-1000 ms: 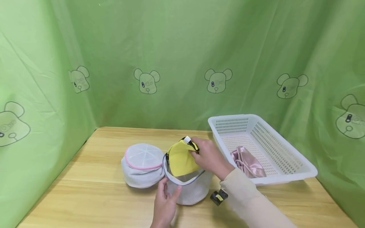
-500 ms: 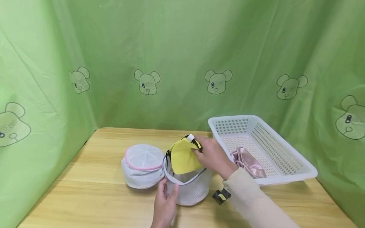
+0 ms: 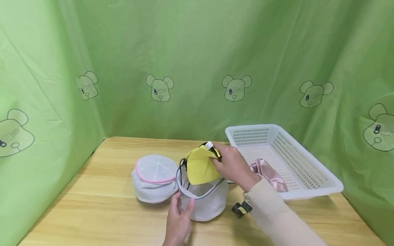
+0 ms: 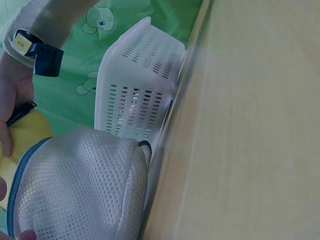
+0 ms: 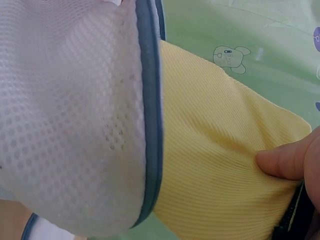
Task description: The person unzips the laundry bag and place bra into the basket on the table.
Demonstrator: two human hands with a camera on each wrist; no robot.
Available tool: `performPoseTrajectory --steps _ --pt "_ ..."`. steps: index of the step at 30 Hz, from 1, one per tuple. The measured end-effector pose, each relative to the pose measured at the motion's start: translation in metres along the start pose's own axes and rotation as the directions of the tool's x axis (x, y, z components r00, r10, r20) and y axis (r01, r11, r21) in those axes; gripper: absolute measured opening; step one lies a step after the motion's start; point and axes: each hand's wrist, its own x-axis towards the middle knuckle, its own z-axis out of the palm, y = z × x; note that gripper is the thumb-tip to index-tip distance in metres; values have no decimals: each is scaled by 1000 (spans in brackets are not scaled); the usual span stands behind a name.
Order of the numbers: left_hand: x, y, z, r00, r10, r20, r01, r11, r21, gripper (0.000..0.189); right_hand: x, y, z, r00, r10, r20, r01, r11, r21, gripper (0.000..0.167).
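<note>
progress looks partial to me: yellow garment (image 3: pixel 201 167) sits half inside the open mesh laundry bag (image 3: pixel 204 201), upper part above the grey rim, zipper undone. my right hand (image 3: pixel 233 166) pinches the garment's top edge, thumb pressed into the cloth. my left hand (image 3: pixel 179 218) grips the bag's near rim. pink satin piece (image 3: pixel 268 174) lies in the white basket (image 3: pixel 307 186).

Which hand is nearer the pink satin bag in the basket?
Right. The right hand grips the yellow garment just beside the pink satin bag; the left hand holds the mesh bag rim, farther away.
</note>
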Motion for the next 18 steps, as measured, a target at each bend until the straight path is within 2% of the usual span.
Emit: performPoseTrajectory --steps 4,18 --pt "0 0 0 1000 -6 3 6 1000 1 45 1 0 -2 1000 2 0 -2 1000 -3 44" --pt "0 0 -1 1000 -14 7 14 1000 7 48 5 2 -9 1000 19 -16 -18 999 43 21"
